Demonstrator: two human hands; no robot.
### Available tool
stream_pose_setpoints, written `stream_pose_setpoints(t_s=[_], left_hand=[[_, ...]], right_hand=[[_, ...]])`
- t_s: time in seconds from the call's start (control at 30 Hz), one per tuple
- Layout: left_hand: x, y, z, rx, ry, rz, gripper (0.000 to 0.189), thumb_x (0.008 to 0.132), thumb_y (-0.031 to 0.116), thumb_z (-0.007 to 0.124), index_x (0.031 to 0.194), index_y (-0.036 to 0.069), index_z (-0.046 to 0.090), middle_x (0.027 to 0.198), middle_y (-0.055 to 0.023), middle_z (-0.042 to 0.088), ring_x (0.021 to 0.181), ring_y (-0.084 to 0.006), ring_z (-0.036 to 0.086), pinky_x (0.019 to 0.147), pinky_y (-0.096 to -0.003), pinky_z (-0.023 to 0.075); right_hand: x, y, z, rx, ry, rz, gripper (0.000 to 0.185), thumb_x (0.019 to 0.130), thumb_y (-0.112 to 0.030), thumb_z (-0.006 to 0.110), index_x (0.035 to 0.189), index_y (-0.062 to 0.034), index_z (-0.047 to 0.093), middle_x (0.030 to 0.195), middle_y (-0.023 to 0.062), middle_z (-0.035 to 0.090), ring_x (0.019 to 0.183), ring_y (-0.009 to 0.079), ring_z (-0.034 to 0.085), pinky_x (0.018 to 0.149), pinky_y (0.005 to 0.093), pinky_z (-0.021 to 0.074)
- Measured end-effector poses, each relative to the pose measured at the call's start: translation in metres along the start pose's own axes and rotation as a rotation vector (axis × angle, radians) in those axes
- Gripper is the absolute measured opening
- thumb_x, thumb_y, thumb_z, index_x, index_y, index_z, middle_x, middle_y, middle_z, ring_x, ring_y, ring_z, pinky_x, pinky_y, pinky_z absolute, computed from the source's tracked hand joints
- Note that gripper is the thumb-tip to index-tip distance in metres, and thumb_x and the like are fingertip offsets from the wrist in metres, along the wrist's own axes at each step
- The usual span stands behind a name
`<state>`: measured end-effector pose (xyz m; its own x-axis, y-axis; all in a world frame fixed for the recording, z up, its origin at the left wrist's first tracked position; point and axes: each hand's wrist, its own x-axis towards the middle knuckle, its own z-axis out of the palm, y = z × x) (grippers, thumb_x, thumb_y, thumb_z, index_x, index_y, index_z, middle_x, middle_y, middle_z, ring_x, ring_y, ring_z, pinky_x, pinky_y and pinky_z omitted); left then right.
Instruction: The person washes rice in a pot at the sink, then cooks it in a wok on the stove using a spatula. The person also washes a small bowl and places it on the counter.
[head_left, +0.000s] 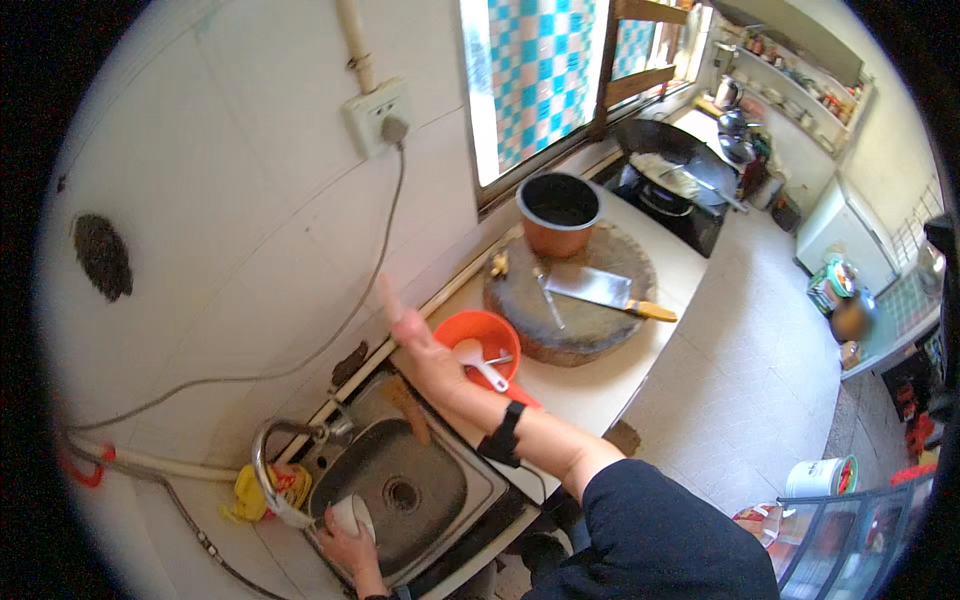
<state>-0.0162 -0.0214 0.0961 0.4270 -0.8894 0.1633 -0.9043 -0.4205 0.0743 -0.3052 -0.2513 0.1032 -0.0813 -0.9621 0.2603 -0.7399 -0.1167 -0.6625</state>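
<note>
My left hand (349, 541) grips a small white bowl (352, 516) over the left part of the steel sink (442, 517), just right of the curved faucet (264, 457). Raised near the wall, my right hand (420, 345) is blurred, with a finger pointing up and nothing seen in it; the other fingers are unclear. Beside that hand, an orange plastic bowl (491, 328) holds a white spoon or scoop (491, 373). A brown strip-like thing (407, 409) lies at the sink's back corner.
A round wooden chopping block (540, 330) carries a cleaver (592, 286), a thin metal utensil (551, 304) and a brown pot (557, 238). Farther back, a wok (652, 139) sits on the stove (697, 229). A cable runs along the wall from a socket (369, 124). A yellow packet (259, 491) lies behind the faucet.
</note>
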Motion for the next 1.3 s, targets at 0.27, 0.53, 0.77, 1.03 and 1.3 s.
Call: stream_pose_setpoints(t_s=[0.27,0.53,0.77,1.03,1.3], left_hand=[[-0.005,0.033,0.005,0.006,-0.208,-0.293,0.062,0.086,0.027,0.064,0.138,0.015,0.033,0.131,-0.0217,0.035,0.116,-0.0378,0.042,0.093,-0.0517,0.0401],[-0.035,0.064,-0.031,-0.016,-0.002,0.010,0.058,0.081,0.035,0.063,0.128,0.006,0.045,0.106,-0.0210,0.051,0.096,-0.0373,0.053,0.080,-0.0460,0.0460],[-0.060,0.080,-0.052,-0.099,-0.069,-0.081,0.061,0.079,0.036,0.068,0.129,0.008,0.047,0.109,-0.0279,0.051,0.097,-0.0436,0.052,0.085,-0.0495,0.0423],[-0.083,0.057,-0.059,-0.167,0.209,0.017,0.047,0.085,0.030,0.059,0.127,0.012,0.048,0.117,-0.0265,0.051,0.100,-0.0452,0.052,0.084,-0.0511,0.0428],[-0.115,0.065,-0.036,-0.300,0.235,-0.146,0.045,0.086,0.031,0.056,0.126,0.014,0.048,0.113,-0.0257,0.054,0.097,-0.0454,0.053,0.082,-0.0524,0.0433]], right_hand=[[0.035,0.093,-0.075,-0.418,-1.089,0.114,0.021,0.073,-0.018,0.063,0.086,-0.0022,0.067,0.090,0.0194,0.066,0.095,0.0308,0.063,0.076,0.0375,0.0524],[0.028,0.092,-0.088,-0.431,-1.091,-0.145,0.021,0.073,-0.019,0.064,0.086,-0.0028,0.068,0.090,0.0200,0.066,0.096,0.0309,0.063,0.077,0.0375,0.0522],[0.030,0.075,-0.107,-0.425,-1.036,-0.278,0.021,0.073,-0.020,0.064,0.085,-0.0034,0.069,0.090,0.0205,0.066,0.097,0.0310,0.063,0.078,0.0374,0.0520],[-0.028,0.072,-0.204,-0.042,-0.355,-0.428,0.026,0.078,-0.028,0.064,0.091,-0.0062,0.060,0.094,0.0162,0.059,0.090,0.0336,0.061,0.071,0.0418,0.0512],[-0.174,0.205,-0.355,-0.001,0.051,-0.063,0.027,0.083,-0.032,0.063,0.081,-0.0055,0.067,0.090,0.0110,0.065,0.093,0.0265,0.061,0.082,0.0372,0.0501]])
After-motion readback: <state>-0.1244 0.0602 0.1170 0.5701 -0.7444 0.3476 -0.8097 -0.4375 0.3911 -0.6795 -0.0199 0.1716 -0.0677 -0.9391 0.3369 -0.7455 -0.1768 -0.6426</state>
